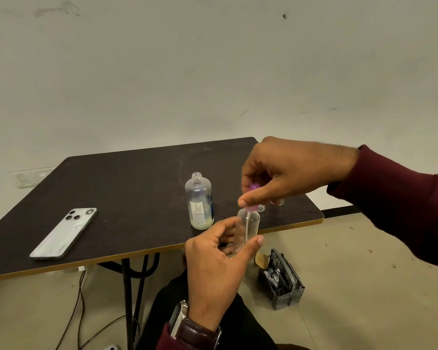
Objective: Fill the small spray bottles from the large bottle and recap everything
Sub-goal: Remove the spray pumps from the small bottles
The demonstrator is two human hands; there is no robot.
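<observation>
My left hand (218,258) grips a small clear spray bottle (248,226) upright, just in front of the table's near edge. My right hand (283,170) pinches the purple spray top (254,186) at the bottle's neck, and its thin dip tube runs down inside the bottle. The large clear bottle (200,202) stands uncapped on the dark table (111,188), just left of my hands, with a little pale liquid at its bottom. Another small clear object (277,202) shows under my right hand; I cannot tell what it is.
A white phone (65,232) lies face down on the table's left part. On the floor to the right stands a grey perforated basket (286,286) holding crumpled paper. Cables run down the floor beside the table leg (128,299).
</observation>
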